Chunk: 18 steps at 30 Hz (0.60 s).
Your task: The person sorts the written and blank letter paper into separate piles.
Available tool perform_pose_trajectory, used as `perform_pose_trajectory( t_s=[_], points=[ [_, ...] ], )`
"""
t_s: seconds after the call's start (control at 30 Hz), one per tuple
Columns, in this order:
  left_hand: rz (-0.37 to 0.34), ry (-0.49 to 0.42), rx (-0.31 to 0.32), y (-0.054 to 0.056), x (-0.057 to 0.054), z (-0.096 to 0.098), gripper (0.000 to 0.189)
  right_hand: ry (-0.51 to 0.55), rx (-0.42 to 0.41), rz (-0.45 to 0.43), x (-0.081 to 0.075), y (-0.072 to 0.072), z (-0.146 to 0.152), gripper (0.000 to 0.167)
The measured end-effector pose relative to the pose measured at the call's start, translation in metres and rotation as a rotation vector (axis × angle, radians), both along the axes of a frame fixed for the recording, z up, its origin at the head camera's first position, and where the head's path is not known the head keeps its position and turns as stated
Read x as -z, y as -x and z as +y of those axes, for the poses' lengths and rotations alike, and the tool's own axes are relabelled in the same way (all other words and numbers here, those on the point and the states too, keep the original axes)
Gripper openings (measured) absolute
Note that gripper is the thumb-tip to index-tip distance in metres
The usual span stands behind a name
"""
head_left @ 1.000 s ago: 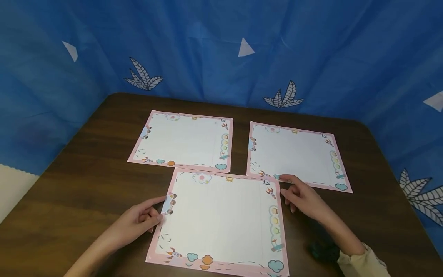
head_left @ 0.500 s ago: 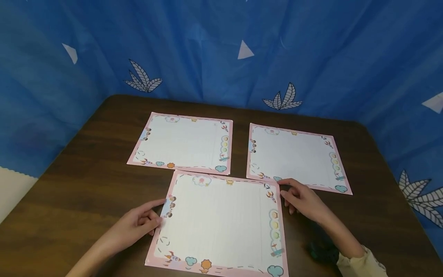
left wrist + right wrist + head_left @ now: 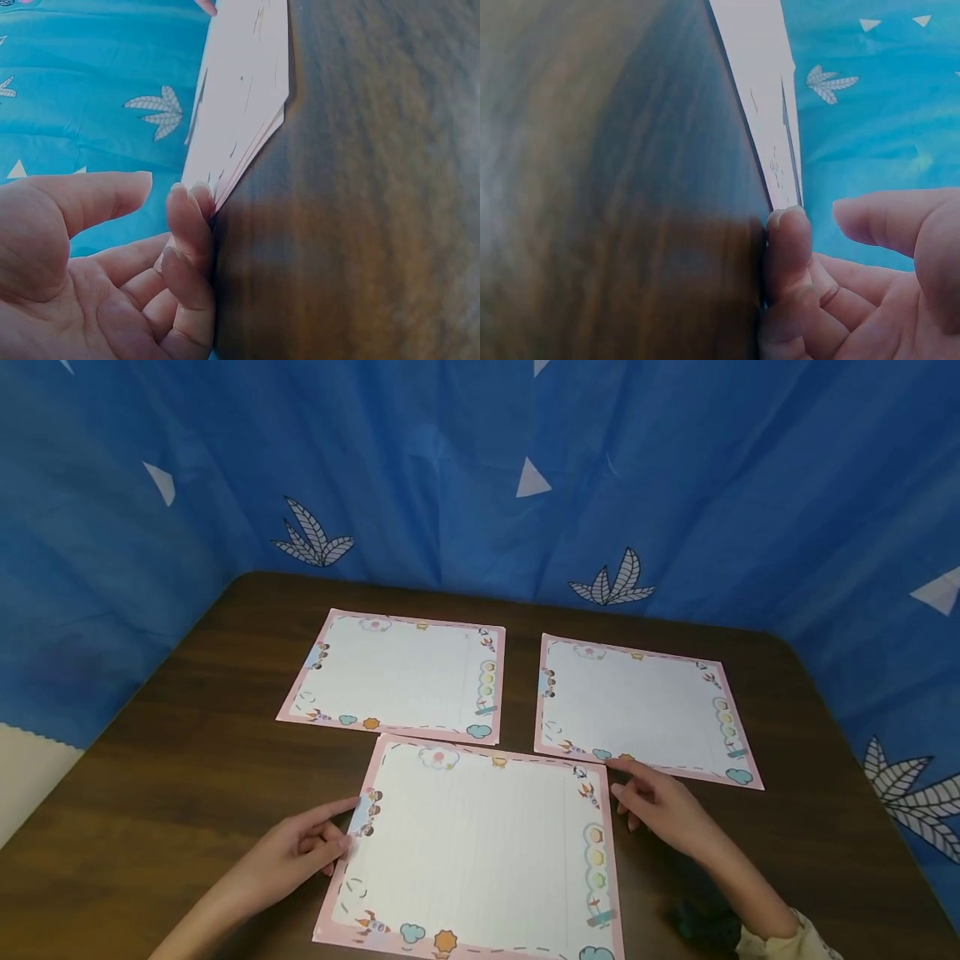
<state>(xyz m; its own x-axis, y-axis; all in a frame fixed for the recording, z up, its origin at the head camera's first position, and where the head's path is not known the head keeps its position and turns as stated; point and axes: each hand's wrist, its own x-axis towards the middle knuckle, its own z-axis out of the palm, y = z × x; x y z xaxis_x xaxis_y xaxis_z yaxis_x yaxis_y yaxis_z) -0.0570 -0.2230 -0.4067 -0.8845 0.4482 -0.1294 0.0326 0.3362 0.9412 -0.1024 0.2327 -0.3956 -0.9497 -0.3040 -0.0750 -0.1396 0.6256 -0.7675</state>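
Note:
In the head view, a stack of pink-bordered paper sheets (image 3: 480, 852) lies flat at the front of the table. My left hand (image 3: 296, 852) rests at its left edge, index finger and thumb close to the border. My right hand (image 3: 663, 810) is at its upper right corner, with the index fingertip near the lower edge of another sheet. In the left wrist view, the thumb stands apart from the bent fingers (image 3: 187, 232), which meet the edge of several layered sheets. The right wrist view likewise has the thumb apart and the fingers (image 3: 787, 247) at the paper's edge.
Behind the front stack lie two similar bordered papers, one at the back left (image 3: 401, 672) and one at the back right (image 3: 633, 706). They rest on a dark brown wooden table (image 3: 187, 735). A blue patterned curtain (image 3: 465, 477) hangs beyond it. Near my right forearm sits a blurred dark object (image 3: 705, 922).
The whole scene shifts slightly downward in the head view. Both hands stay at the sides of the front stack, and the papers keep nearly the same arrangement.

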Motion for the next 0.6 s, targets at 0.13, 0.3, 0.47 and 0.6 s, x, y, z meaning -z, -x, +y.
perform_pose_trajectory(
  t_s=[0.13,0.3,0.47,0.6],
  points=[
    [0.014,-0.001,0.005,0.001,0.0,0.0,0.053,-0.005,0.015,-0.002,-0.003,0.001,0.006,0.039],
    [0.06,-0.011,0.022,0.002,-0.003,-0.003,0.05,0.061,0.014,0.02,-0.006,0.003,0.022,0.038],
    [0.126,-0.032,0.03,0.013,-0.015,0.001,0.046,0.118,0.065,0.051,-0.01,0.005,0.044,0.039],
    [0.112,-0.063,0.072,0.028,-0.03,0.015,0.046,0.128,0.085,0.093,-0.013,0.007,0.059,0.037]
  ],
)
